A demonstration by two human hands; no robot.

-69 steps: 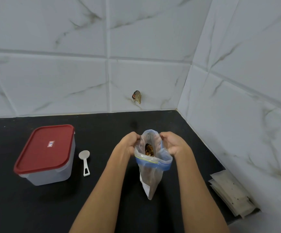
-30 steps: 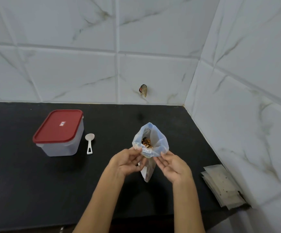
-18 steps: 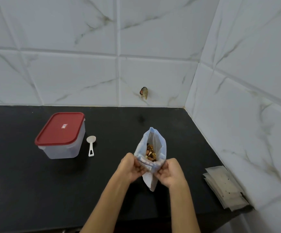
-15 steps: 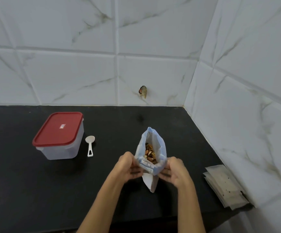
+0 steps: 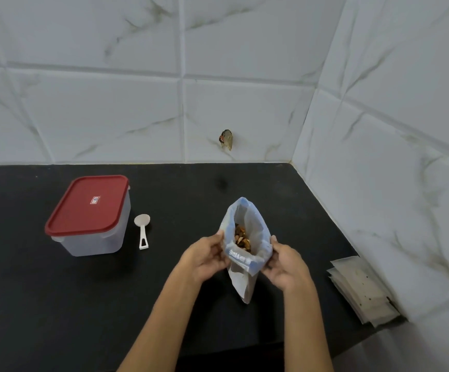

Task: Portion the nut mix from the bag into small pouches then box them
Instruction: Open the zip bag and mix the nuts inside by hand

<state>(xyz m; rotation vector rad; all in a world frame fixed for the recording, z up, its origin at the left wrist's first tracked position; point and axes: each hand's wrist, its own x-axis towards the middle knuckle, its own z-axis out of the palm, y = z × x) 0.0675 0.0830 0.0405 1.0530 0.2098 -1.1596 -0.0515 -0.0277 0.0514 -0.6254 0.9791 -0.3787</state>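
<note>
A clear zip bag (image 5: 245, 277) with a blue rim stands upright on the black counter (image 5: 57, 304), its mouth wide and brown nut mix (image 5: 241, 237) visible inside. My left hand (image 5: 204, 257) grips the bag's rim on the left side. My right hand (image 5: 285, 263) grips the rim on the right. The near edge of the rim is folded outward, showing white print. A stack of small flat pouches (image 5: 363, 289) lies at the right against the wall. A clear box with a shut red lid (image 5: 89, 210) stands at the left.
A white plastic scoop (image 5: 142, 229) lies on the counter just right of the box. Tiled walls close off the back and the right side. A small chipped spot (image 5: 226, 139) marks the back wall. The counter's front edge runs below my forearms.
Both hands moved from the bag's top down to its near rim and folded it outward. The bag's mouth now stands wider and the nuts show more.
</note>
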